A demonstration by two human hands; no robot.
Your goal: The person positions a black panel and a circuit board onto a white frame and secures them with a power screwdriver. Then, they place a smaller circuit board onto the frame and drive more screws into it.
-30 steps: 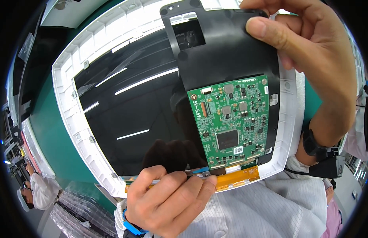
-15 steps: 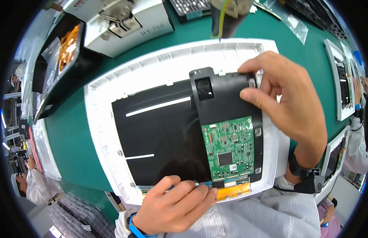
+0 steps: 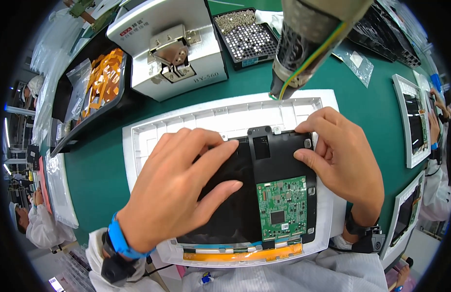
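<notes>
A white plastic frame (image 3: 201, 117) lies in front of me with a black display panel (image 3: 230, 214) inside it. Over the panel's right part is a black backing plate (image 3: 286, 165) bearing a green circuit board (image 3: 294, 199). My right hand (image 3: 349, 163) pinches the plate's upper right corner between thumb and fingers. Above the panel, left of the plate, hovers my left hand (image 3: 174, 190), thumb and forefinger spread and nothing between them; it hides much of the panel. An orange flexible strip (image 3: 245, 254) runs along the panel's near edge.
A dark cylindrical tool (image 3: 303, 46) with a yellow-green wire hangs over the frame's far edge. Beyond stand a white metal machine (image 3: 201, 61), a black bin (image 3: 123, 90) of orange flex cables and a black tray (image 3: 264, 59) of small metal parts. Co-workers and framed panels (image 3: 400, 104) are at the right.
My left hand has left the orange strip at the near edge and moved up over the panel. My right hand keeps its pinch on the plate. The view has shifted, showing more of the far table.
</notes>
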